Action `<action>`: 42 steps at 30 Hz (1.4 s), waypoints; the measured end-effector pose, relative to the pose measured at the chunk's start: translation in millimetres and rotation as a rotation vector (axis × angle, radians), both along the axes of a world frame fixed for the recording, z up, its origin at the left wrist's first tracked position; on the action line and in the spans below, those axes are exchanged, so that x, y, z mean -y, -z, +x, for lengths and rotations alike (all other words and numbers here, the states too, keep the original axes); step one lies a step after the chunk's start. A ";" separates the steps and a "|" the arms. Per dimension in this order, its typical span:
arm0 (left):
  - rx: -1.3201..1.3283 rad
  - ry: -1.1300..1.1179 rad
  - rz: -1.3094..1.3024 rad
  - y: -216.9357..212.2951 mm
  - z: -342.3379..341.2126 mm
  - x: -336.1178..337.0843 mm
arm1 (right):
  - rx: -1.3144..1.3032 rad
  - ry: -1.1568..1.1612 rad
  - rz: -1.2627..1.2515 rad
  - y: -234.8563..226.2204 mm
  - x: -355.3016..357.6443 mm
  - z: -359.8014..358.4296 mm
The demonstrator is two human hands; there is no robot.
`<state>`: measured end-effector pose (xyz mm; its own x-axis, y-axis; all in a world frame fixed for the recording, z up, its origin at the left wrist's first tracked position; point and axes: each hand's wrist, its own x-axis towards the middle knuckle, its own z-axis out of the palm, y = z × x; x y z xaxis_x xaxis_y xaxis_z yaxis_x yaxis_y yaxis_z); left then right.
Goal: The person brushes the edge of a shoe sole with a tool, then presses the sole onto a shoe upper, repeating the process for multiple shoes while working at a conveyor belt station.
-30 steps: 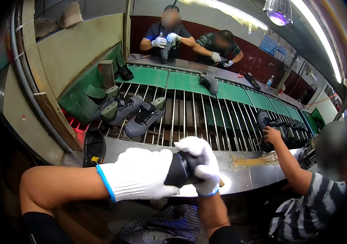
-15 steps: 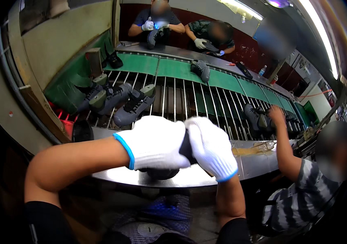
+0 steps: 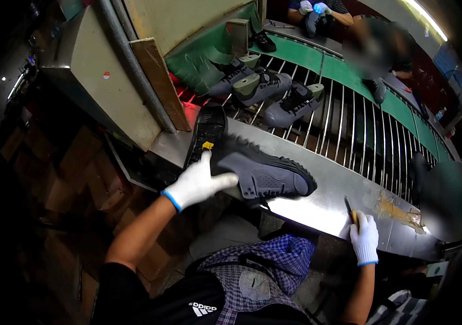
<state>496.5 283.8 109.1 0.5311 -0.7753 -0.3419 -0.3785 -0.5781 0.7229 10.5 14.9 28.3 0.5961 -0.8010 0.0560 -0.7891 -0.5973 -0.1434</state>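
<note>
A grey shoe (image 3: 266,173) with a black sole lies on its side on the steel ledge (image 3: 323,203) in front of me. My left hand (image 3: 195,184), in a white glove, grips its heel end. Just behind that hand a loose black sole (image 3: 206,130) with a small yellow tag (image 3: 207,145) rests on the ledge. My right hand (image 3: 363,238), also gloved, is at the ledge's near edge to the right, closed on a small tool (image 3: 350,208) with a pale handle and a dark tip.
Several grey shoes (image 3: 266,86) sit on a roller conveyor (image 3: 350,124) with a green belt (image 3: 317,59) behind it. A metal housing (image 3: 95,81) stands at the left. A person (image 3: 447,200) is close at the right. Gloved hands of another person (image 3: 315,8) work across the conveyor.
My hands were together on a dark shoe in front of me. They have parted: the left holds the shoe on the ledge, the right has moved right onto the tool.
</note>
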 end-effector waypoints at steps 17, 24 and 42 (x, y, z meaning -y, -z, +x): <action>0.582 0.631 -0.410 -0.1 -53.4 86.4 | 0.013 -0.249 0.051 -127.5 -68.1 172.3; 0.577 0.707 -0.480 47.7 -50.2 105.2 | 0.171 -0.392 0.172 -108.3 -131.1 224.8; 0.526 0.759 -0.184 6.5 -109.3 146.5 | 0.272 -0.128 0.104 -103.4 -99.3 138.9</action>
<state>387.2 137.3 102.6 -0.0873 -0.9954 -0.0401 -0.9110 0.0635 0.4075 149.4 114.2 131.8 0.6665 -0.7305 0.1491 -0.6332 -0.6602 -0.4041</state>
